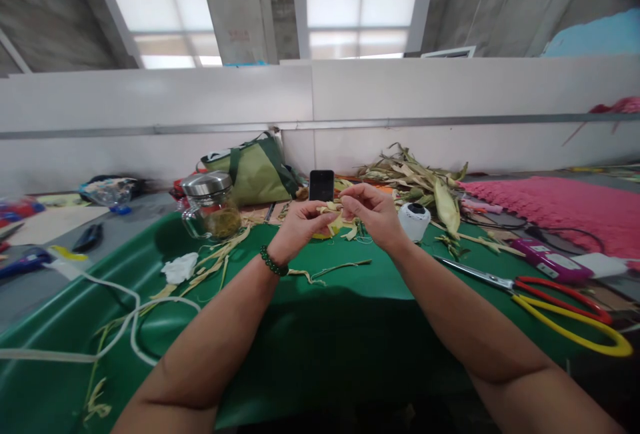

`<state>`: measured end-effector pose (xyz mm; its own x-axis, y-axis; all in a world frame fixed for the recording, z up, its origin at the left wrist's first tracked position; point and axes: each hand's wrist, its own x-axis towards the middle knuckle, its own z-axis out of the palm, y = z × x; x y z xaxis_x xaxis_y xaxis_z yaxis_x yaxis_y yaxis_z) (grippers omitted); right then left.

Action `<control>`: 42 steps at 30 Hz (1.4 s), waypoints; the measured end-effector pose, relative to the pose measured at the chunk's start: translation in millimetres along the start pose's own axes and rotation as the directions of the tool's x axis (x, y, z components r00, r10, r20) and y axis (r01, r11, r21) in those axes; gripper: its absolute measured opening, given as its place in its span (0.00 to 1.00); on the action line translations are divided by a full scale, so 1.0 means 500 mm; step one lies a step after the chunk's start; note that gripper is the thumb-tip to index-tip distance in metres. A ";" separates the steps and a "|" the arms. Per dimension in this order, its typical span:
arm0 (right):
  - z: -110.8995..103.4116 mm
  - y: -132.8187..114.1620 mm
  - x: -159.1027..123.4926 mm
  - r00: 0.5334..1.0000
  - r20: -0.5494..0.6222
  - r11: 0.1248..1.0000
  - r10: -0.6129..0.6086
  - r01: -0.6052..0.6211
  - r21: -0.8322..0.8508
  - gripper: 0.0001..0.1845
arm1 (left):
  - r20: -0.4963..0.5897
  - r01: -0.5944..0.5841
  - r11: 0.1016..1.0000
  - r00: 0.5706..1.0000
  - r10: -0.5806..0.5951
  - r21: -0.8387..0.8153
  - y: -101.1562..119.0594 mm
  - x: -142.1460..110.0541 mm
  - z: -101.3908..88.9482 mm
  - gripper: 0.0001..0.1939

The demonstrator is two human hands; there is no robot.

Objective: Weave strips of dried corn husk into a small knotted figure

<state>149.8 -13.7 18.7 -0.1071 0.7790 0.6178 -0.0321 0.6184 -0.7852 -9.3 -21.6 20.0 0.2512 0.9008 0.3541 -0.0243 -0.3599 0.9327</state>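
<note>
Between thumb and fingers, my left hand pinches a small twisted strip of pale yellow corn husk. Close against the strip's right end is my right hand, its thumb and fingertips pressed together; whatever they grip is too small to make out. Both hands are raised over a green cloth. Just beyond them a black phone stands upright. Under the hands, partly hidden, lie more husk pieces and something yellow. A thin dry strip rests on the cloth nearer to me.
Scissors with red and yellow handles lie at right, near a white spool and a husk pile. To the left are a glass jar, crumpled tissue, a white cable and a green bag.
</note>
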 end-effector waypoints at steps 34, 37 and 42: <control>-0.028 -0.004 0.017 0.987 0.150 0.998 0.058 -0.058 -0.001 0.13 | 0.106 -0.039 0.994 0.993 0.051 -0.107 -0.001 0.003 -0.014 0.22; -0.035 -0.008 0.017 0.987 0.159 0.999 0.028 -0.024 -0.024 0.13 | 0.127 -0.063 0.997 0.990 0.066 -0.033 0.003 0.005 -0.024 0.21; -0.032 -0.007 0.016 0.982 0.185 0.999 0.020 -0.014 -0.037 0.14 | 0.123 -0.093 0.993 0.989 0.083 0.073 0.002 0.004 -0.021 0.18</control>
<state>165.2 -8.2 27.0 -0.2902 0.7586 0.5834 0.0063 0.6112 -0.7915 -18.8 -17.6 22.2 0.3658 0.8309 0.4193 0.0229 -0.4584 0.8885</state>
